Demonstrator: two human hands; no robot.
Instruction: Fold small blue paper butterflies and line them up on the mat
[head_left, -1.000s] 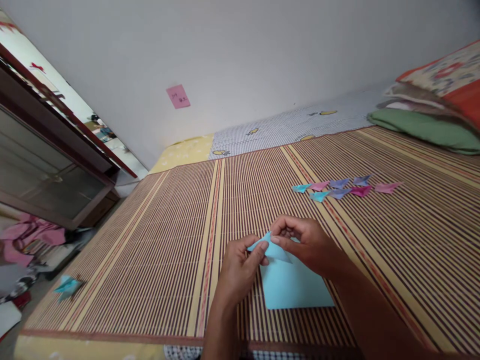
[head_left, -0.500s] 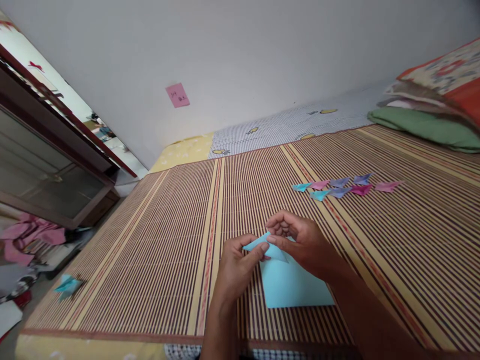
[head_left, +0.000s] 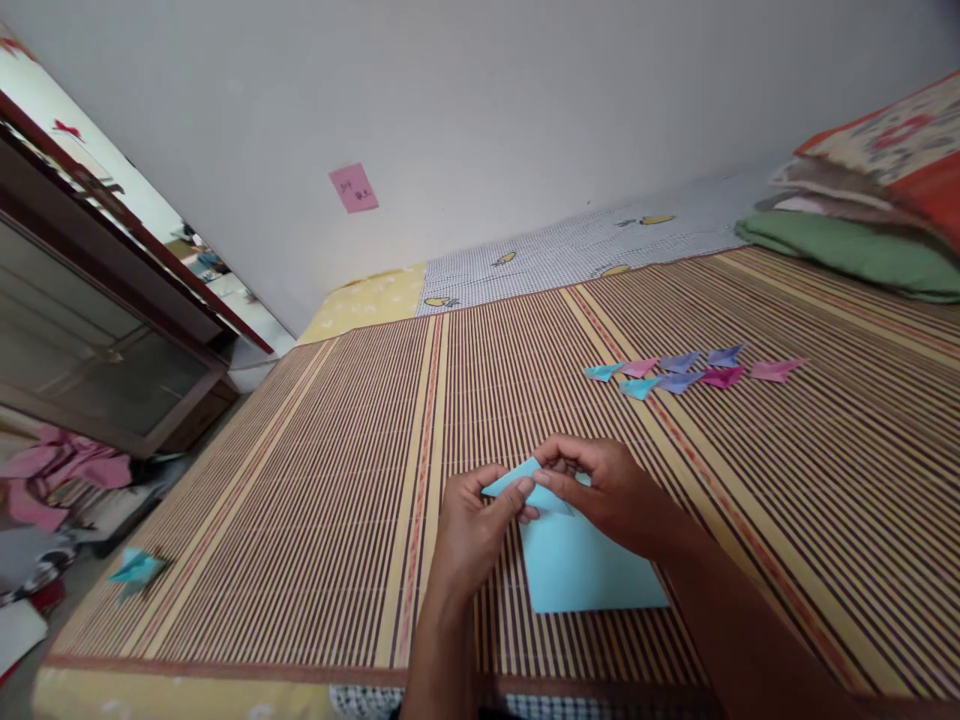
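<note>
A light blue sheet of paper (head_left: pixel 585 570) lies on the striped bamboo mat (head_left: pixel 315 480), its far corner lifted and folded over. My left hand (head_left: pixel 474 530) pinches that folded corner from the left, fingers closed on the paper. My right hand (head_left: pixel 607 495) pinches the same fold from the right with thumb and fingers pressed together. Both hands meet over the sheet's far edge.
Several small folded paper shapes (head_left: pixel 682 372) in blue, pink and purple lie in a row farther right. Another blue folded piece (head_left: pixel 135 572) sits at the mat's left edge. Pillows (head_left: pixel 870 200) lie far right; a cabinet (head_left: pixel 97 330) stands left. A pink note (head_left: pixel 354 188) sticks to the wall.
Both hands have lowered slightly and pressed the folded corner flatter toward the sheet; the sheet itself has stayed in place.
</note>
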